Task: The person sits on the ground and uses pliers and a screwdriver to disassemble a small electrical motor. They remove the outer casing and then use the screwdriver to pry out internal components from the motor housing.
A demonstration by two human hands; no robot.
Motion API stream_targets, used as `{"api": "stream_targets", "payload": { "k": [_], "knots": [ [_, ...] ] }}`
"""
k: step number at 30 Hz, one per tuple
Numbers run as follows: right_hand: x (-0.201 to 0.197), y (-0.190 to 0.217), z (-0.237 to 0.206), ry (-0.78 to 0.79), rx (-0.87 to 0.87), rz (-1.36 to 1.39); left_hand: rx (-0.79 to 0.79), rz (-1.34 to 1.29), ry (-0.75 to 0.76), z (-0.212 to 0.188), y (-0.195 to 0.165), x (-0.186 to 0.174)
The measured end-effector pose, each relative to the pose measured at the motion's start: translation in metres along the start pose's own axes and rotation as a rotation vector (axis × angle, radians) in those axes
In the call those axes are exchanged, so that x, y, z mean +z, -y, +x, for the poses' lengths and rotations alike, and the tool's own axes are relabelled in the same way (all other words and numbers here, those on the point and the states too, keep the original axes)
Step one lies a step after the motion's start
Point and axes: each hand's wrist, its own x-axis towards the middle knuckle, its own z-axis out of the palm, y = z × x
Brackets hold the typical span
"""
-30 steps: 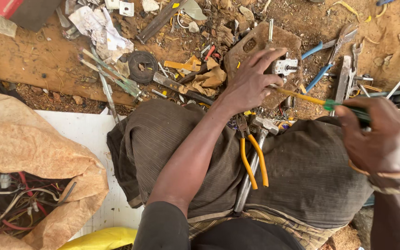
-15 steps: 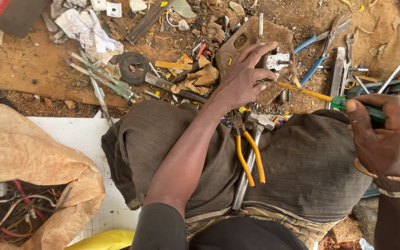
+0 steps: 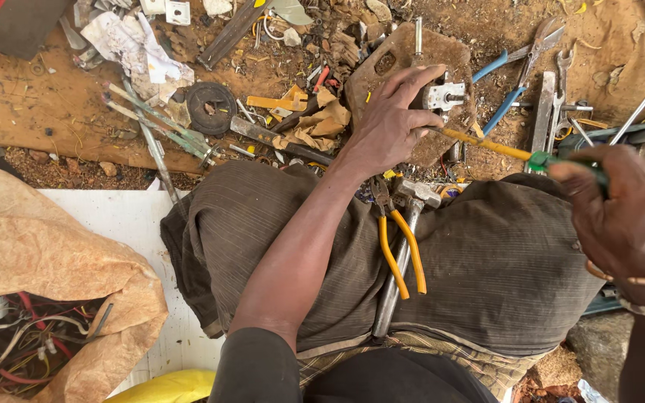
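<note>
My left hand (image 3: 393, 119) reaches forward over my knees and grips a small grey metal part (image 3: 443, 95) that lies on a flat brown slab (image 3: 397, 56) on the dirt. My right hand (image 3: 625, 213) is closed on a screwdriver (image 3: 502, 149) with a green handle and yellowish shaft; its tip points at the metal part beside my left fingers. Yellow-handled pliers (image 3: 397, 239) and a metal hammer (image 3: 404, 246) rest in my lap on the dark striped cloth (image 3: 278, 224).
Blue-handled pliers (image 3: 513, 82), wrenches (image 3: 550, 104) and rods lie at the right on the dirt. Scrap metal, a black round ring (image 3: 210, 104) and crumpled paper (image 3: 132, 41) litter the left. A tan sack (image 3: 39, 254) holding wires sits on a white board (image 3: 121, 224).
The view has shifted slightly. My left hand stays on the metal part, and my right hand with the screwdriver has dropped a little lower in the picture.
</note>
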Motion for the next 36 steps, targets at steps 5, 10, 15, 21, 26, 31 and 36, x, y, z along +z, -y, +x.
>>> {"api": "stream_targets", "payload": {
  "k": [5, 10, 15, 21, 26, 31, 36],
  "knots": [
    [0.012, 0.014, 0.025, 0.013, -0.152, 0.137, -0.022, -0.021, 0.009, 0.000, -0.004, -0.002],
    [0.035, 0.047, 0.034, -0.035, -0.246, 0.166, 0.005, 0.025, 0.083, 0.003, -0.004, -0.011],
    [0.008, 0.018, -0.011, -0.178, -0.024, 0.078, -0.018, -0.045, 0.104, 0.004, -0.004, -0.013],
    [0.014, 0.011, -0.023, -0.180, 0.182, 0.263, -0.038, 0.017, 0.089, 0.004, -0.006, -0.008],
    [0.016, 0.017, -0.017, -0.228, 0.107, 0.193, -0.020, 0.039, 0.040, 0.002, -0.005, -0.005],
    [0.017, 0.008, -0.017, -0.195, 0.147, 0.245, -0.015, 0.046, 0.028, 0.002, -0.002, -0.001],
    [0.019, -0.003, -0.018, -0.218, 0.008, 0.097, -0.013, 0.047, 0.035, 0.001, -0.002, -0.001]
  ]
}}
